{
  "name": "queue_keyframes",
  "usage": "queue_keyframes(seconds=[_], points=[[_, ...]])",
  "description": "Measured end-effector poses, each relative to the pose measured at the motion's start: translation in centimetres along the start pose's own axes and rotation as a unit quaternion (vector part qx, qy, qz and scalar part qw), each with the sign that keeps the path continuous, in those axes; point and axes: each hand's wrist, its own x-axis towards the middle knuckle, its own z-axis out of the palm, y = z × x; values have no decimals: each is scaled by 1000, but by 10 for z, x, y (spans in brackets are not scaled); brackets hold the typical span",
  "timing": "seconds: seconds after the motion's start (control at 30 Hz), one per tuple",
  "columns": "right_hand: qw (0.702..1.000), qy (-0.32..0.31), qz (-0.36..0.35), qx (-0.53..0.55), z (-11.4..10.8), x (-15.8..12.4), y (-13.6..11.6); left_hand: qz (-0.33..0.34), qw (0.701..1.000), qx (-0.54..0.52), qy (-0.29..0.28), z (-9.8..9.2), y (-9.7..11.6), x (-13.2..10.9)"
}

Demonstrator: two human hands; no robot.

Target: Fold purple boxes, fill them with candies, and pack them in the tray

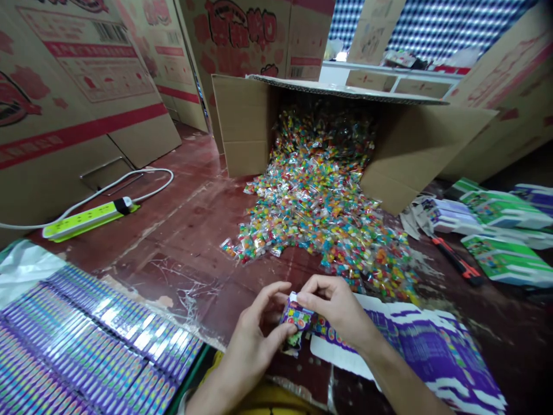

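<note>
A green power strip lies left; an orange-handled cutter lies right.

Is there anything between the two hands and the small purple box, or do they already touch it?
Nothing visible is in the way. The left hand and the right hand both grip the small purple box directly, above the flat purple cartons.

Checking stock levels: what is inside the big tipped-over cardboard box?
The cardboard box holds a heap of small multicoloured sweet packets in clear wrappers, spilling onto the red floor. Its deeper interior lies in shadow under the top flap.
</note>
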Motion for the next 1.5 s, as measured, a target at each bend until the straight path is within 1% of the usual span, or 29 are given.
queue_keyframes(seconds=[0.07, 0.17, 0.23, 0.27, 0.3, 0.33, 0.43, 0.5, 0.6, 0.67, 0.73, 0.8, 0.83, 0.9, 0.97, 1.07, 1.1, 1.17, 1.2, 1.23, 1.27, 1.3, 1.33, 1.37, 1.4, 1.47, 1.5], points=[[999, 23, -12, -40, 3, -3, 0, -11, 1000, -1, -4, -2, -1, 0], [986, 74, -84, -126, 11, -10, 0, -33, 999, -5, 6, -4, -3, -2], [974, 86, -132, -160, 14, -15, 0, -42, 999, -8, 15, -4, -3, -3], [972, 86, -137, -168, 14, -16, 0, -43, 999, -7, 16, -4, -3, -3], [974, 83, -126, -167, 13, -17, 1, -43, 999, -4, 15, -4, -2, -4], [980, 76, -100, -157, 12, -16, 1, -44, 999, -1, 11, -4, -2, -4], [994, 48, 0, -103, 7, -12, 1, -51, 999, -9, -8, -5, 1, -2], [995, 39, 20, -89, 6, -9, -1, -61, 997, -35, -20, -6, 2, -2], [990, 57, -19, -128, 8, -10, -3, -68, 996, -49, -20, -8, 2, -2], [982, 67, -64, -162, 12, -15, -4, -60, 998, -33, 3, -9, 1, -2], [976, 49, -96, -191, 16, -22, -2, -50, 998, -29, 32, -10, 0, 0], [965, 24, -116, -235, 21, -28, 2, -47, 996, -49, 53, -10, 0, 2], [954, 24, -129, -269, 24, -30, 6, -47, 995, -62, 60, -11, -1, 4], [924, 50, -162, -342, 28, -32, 14, -46, 994, -74, 69, -11, -1, 6], [894, 76, -201, -392, 32, -31, 23, -36, 994, -64, 78, -10, -1, 7], [865, 79, -251, -427, 36, -27, 30, -28, 996, -43, 72, -10, -4, 6], [861, 73, -258, -432, 37, -26, 31, -28, 997, -34, 67, -12, -5, 5], [863, 53, -253, -435, 36, -24, 30, -27, 998, 5, 55, -21, -6, 4], [866, 41, -246, -434, 35, -24, 29, -25, 997, 42, 57, -29, -5, 4], [868, 32, -238, -434, 32, -24, 28, -19, 992, 101, 68, -41, -3, 3], [870, 30, -229, -435, 28, -24, 28, -11, 978, 189, 90, -55, 0, 3], [870, 36, -224, -437, 23, -24, 28, -4, 949, 290, 121, -73, 4, 2], [869, 52, -221, -440, 17, -23, 29, 3, 899, 408, 157, -91, 10, 1], [865, 71, -223, -445, 11, -22, 30, -5, 829, 527, 185, -110, 15, 0], [860, 87, -226, -449, 5, -22, 32, -18, 797, 569, 201, -129, 20, -1], [855, 107, -224, -455, -4, -21, 37, -40, 756, 616, 218, -159, 28, -2], [855, 112, -219, -456, -7, -21, 39, -50, 742, 631, 221, -170, 29, -2]])
